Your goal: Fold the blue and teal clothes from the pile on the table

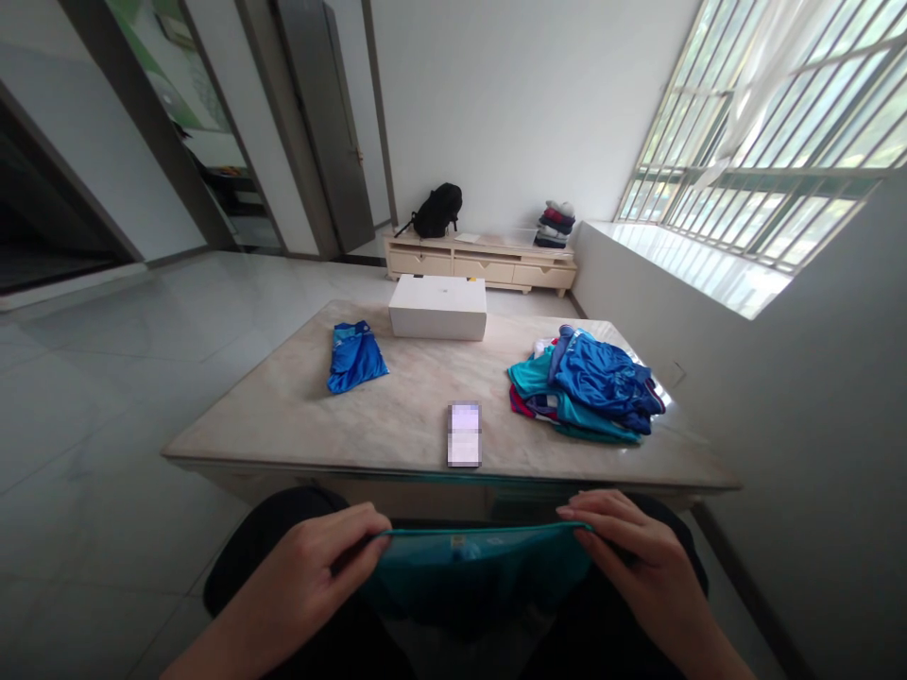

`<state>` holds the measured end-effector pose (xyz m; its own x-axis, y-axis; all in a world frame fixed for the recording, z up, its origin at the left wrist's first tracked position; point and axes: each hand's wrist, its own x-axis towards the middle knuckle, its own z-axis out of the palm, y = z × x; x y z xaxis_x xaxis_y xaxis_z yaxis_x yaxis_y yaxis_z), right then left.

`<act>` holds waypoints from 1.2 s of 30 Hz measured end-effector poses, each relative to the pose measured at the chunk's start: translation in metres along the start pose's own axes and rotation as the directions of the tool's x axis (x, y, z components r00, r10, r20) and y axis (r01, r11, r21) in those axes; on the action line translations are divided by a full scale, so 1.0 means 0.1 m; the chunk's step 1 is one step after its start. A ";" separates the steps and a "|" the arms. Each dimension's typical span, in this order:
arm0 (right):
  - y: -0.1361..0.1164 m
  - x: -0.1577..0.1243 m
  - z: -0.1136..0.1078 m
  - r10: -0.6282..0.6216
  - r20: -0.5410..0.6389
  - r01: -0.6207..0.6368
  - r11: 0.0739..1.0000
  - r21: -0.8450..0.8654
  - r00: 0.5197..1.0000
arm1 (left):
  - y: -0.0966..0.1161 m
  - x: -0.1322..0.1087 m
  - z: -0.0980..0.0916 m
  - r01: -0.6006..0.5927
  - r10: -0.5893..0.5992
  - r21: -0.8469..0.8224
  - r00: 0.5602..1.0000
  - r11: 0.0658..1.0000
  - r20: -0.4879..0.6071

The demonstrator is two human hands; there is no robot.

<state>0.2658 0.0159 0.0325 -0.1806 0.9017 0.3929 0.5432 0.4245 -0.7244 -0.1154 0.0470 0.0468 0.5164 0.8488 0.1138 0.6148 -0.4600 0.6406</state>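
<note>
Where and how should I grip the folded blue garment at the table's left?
Probably by its near edge, coming from the near side and pinching from above and below. The folded blue garment lies low and compact, that edge is unobstructed, and the white box sits beyond, to the right. The left hand holds the teal garment, so it would need freeing first.

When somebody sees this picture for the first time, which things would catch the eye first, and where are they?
Probably the teal garment, held by its edge between the left hand and the right hand at the bottom of the view. Next may come the pile of clothes, mostly blue and teal, on the right side of the table, then the blue garment toward the table's left.
</note>
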 end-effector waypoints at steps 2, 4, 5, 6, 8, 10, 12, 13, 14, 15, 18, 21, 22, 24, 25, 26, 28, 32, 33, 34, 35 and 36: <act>0.00 0.01 0.01 0.092 0.021 -0.093 0.994 0.063 0.996 | -0.04 0.00 -0.03 -0.016 0.016 0.026 1.000 1.000 0.004; 0.02 0.01 0.02 0.191 0.056 -0.196 0.974 0.114 0.980 | -0.08 0.01 -0.07 -0.028 0.028 0.035 1.000 0.999 0.000; 0.03 0.00 0.03 0.229 0.077 -0.238 0.961 0.140 0.970 | -0.10 0.01 -0.09 -0.032 0.033 0.036 0.999 0.999 -0.003; 0.04 0.00 0.03 0.262 0.100 -0.275 0.946 0.169 0.960 | -0.12 0.02 -0.11 -0.036 0.036 0.037 0.999 0.999 0.004; 0.06 0.00 0.02 0.311 0.138 -0.336 0.914 0.226 0.940 | -0.14 0.04 -0.14 -0.057 0.055 0.035 0.998 0.998 0.039; 0.08 -0.01 0.02 0.346 0.156 -0.376 0.890 0.257 0.925 | -0.16 0.06 -0.18 -0.094 0.091 0.032 0.993 0.995 0.071; 0.10 -0.01 0.00 0.354 0.157 -0.384 0.886 0.259 0.922 | -0.16 0.08 -0.22 -0.138 0.134 0.037 0.988 0.990 0.077; 0.10 -0.01 0.00 0.341 0.155 -0.371 0.895 0.249 0.927 | -0.17 0.09 -0.23 -0.159 0.156 0.047 0.986 0.986 0.063; 0.10 -0.01 0.00 0.317 0.150 -0.345 0.910 0.230 0.937 | -0.18 0.10 -0.24 -0.178 0.175 0.063 0.984 0.982 0.044; 0.10 -0.01 0.00 0.284 0.131 -0.305 0.931 0.199 0.950 | -0.19 0.11 -0.24 -0.194 0.193 0.085 0.981 0.977 0.019; 0.11 -0.02 0.02 0.145 0.013 -0.146 0.988 0.056 0.989 | -0.23 0.13 -0.22 -0.225 0.241 0.178 0.968 0.958 -0.071; 0.12 -0.03 0.07 0.056 -0.063 -0.060 0.996 -0.062 0.996 | -0.26 0.18 -0.16 -0.211 0.253 0.262 0.957 0.942 -0.139; 0.13 -0.04 0.08 0.048 -0.071 -0.054 0.994 -0.090 0.996 | -0.26 0.20 -0.14 -0.196 0.245 0.278 0.957 0.941 -0.156; 0.12 -0.05 0.11 0.049 -0.102 -0.064 0.987 -0.148 0.994 | -0.25 0.24 -0.11 -0.163 0.222 0.288 0.958 0.944 -0.184; 0.11 -0.05 0.12 0.054 -0.122 -0.075 0.981 -0.177 0.991 | -0.23 0.26 -0.11 -0.150 0.213 0.287 0.956 0.946 -0.202; 0.10 -0.05 0.12 0.064 -0.140 -0.092 0.975 -0.205 0.988 | -0.21 0.27 -0.10 -0.141 0.209 0.284 0.952 0.948 -0.225; 0.06 -0.06 0.11 0.101 -0.172 -0.141 0.961 -0.240 0.980 | -0.16 0.28 -0.10 -0.131 0.209 0.269 0.935 0.954 -0.286; -0.07 -0.08 0.07 0.230 -0.236 -0.277 0.942 -0.190 0.944 | -0.05 0.24 0.02 -0.074 0.127 0.162 0.930 0.984 -0.345; -0.09 -0.09 0.08 0.278 -0.230 -0.315 0.938 -0.146 0.933 | -0.02 0.23 0.09 -0.043 0.079 0.114 0.940 0.993 -0.332; -0.11 -0.10 0.09 0.331 -0.207 -0.354 0.931 -0.089 0.921 | 0.01 0.22 0.16 -0.006 0.027 0.065 0.948 0.998 -0.318; -0.13 -0.10 0.12 0.384 -0.165 -0.393 0.920 -0.020 0.908 | 0.04 0.22 0.24 0.032 -0.026 0.017 0.951 0.999 -0.307; -0.14 -0.10 0.16 0.433 -0.108 -0.429 0.901 0.059 0.895 | 0.06 0.23 0.32 0.068 -0.073 -0.027 0.953 0.997 -0.295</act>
<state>0.2468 0.0029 0.0294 0.1619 0.9819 0.0988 0.5189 0.0005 -0.8549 -0.0803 0.0556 0.0291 0.2707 0.9193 0.2858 0.6324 -0.3936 0.6672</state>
